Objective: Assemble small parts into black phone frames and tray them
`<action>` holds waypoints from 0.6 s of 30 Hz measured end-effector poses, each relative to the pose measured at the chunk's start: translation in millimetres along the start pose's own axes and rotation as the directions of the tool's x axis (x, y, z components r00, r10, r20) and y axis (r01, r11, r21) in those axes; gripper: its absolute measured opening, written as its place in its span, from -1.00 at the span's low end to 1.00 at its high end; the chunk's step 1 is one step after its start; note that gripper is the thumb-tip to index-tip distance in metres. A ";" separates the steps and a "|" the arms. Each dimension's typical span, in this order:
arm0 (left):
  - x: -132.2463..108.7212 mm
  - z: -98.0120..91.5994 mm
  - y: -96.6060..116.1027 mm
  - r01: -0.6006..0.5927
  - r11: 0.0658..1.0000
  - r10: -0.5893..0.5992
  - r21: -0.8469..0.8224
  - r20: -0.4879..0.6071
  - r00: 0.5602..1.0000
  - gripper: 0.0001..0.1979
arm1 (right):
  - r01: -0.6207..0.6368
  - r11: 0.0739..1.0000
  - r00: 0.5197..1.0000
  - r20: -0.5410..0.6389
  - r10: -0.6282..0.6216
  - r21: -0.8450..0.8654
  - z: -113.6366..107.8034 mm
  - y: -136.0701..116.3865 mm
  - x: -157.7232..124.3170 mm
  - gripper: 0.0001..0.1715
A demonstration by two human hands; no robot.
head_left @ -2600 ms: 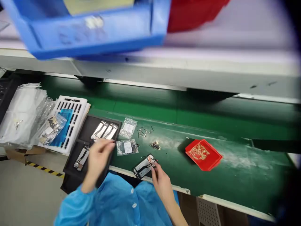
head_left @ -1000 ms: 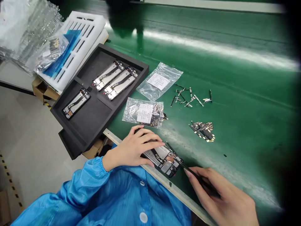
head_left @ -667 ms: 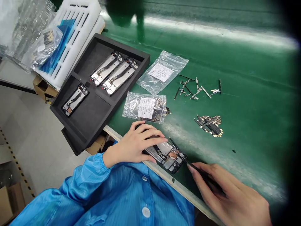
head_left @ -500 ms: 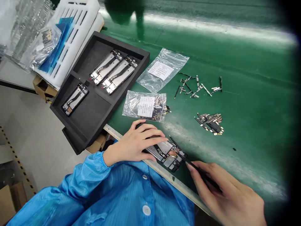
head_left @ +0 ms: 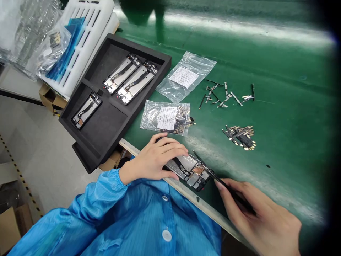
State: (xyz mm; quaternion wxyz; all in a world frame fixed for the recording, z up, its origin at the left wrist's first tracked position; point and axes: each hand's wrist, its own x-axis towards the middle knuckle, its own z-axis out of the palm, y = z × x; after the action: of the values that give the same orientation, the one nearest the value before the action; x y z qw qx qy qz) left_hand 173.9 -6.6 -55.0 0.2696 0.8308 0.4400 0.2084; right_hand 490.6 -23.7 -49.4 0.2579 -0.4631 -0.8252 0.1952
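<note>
An opened smartphone (head_left: 189,170) with its inner parts bare lies at the near edge of the green table. My left hand (head_left: 156,158) grips it from the left, fingers over its far side and thumb along the near side. In my right hand (head_left: 255,209) are black tweezers (head_left: 231,190), pinched between thumb and fingers. Their tips reach onto the right end of the phone, near its copper-coloured patch. A thin dark strip (head_left: 196,155) sticks out past the phone's far edge by the tips. Whether the tips hold it I cannot tell.
Left stands a black foam tray (head_left: 112,113) with three more opened phones (head_left: 137,81). Behind the phone lie a labelled bag of small parts (head_left: 166,118), another labelled clear bag (head_left: 185,76), loose strips (head_left: 221,96) and a pile of flex cables (head_left: 241,137). White foam (head_left: 99,21) stands far left.
The whole view has shifted slightly. The tweezers' tips have moved a little over the right end of the phone. My left hand keeps its grip.
</note>
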 end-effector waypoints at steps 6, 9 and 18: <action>0.9 -1.7 0.8 0.006 1.000 -0.006 -0.009 -0.001 1.000 -0.40 | 0.019 1.000 1.000 0.003 -0.019 -0.020 0.0 2.4 -2.3 -0.89; 1.2 -1.6 0.7 0.004 1.000 -0.004 -0.008 0.000 1.000 -0.41 | 0.027 0.999 1.000 0.000 -0.027 -0.021 0.2 0.9 -0.3 -0.90; 0.4 -1.3 -0.2 0.004 1.000 -0.004 -0.004 0.020 1.000 -0.36 | 0.126 0.992 0.991 0.046 -0.125 -0.030 -2.1 7.2 10.0 -0.86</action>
State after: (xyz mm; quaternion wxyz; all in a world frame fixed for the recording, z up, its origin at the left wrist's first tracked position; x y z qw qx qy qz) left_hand 173.2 -5.8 -54.1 0.2761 0.8314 0.4385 0.2005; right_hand 492.3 -11.2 -49.4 0.2438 -0.4100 -0.8613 0.1749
